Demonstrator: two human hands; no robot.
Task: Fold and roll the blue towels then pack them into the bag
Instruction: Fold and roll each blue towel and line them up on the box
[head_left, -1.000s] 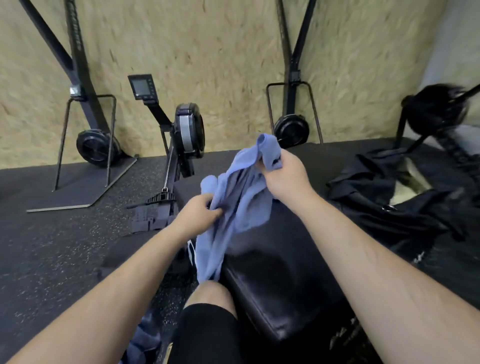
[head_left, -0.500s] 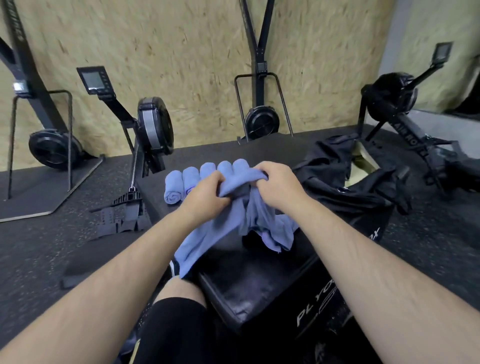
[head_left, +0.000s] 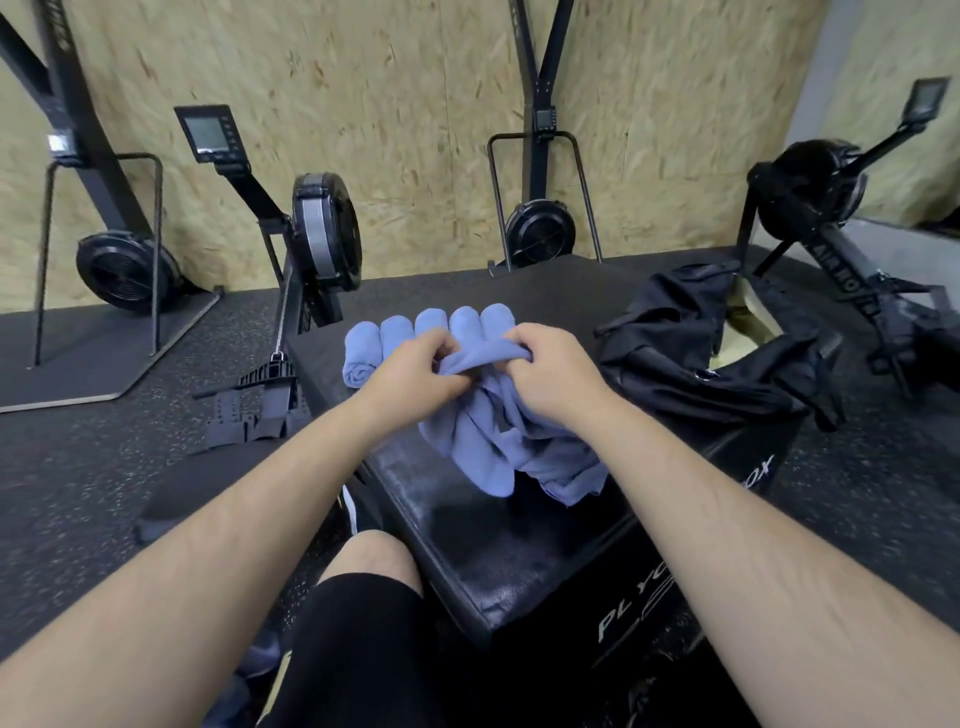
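- One loose blue towel (head_left: 519, 447) in work. A second ago I had it up in the air, tail hanging past the near edge of the plyo box (head_left: 493, 545). Now it's down, heaped mid-box.
- Two hands on it: left hand (head_left: 415, 371) and right hand (head_left: 550, 371) have closed in and nearly touch. Fingers of both are curled, pinching the bunched top hem.
- Meaning, I'd say: the lift is over and I'm hunting corners to spread it flat. Fold and roll of this one not started.
- Five rolled towels (head_left: 431, 327), side by side and touching, along the far edge just behind my hands.
- One black bag (head_left: 691, 353), mouth open, at the far right corner. No blue seen inside, so packing looks not begun.
- Some blue cloth (head_left: 254, 665) on the floor (head_left: 104, 493) below the near edge; count can't tell.
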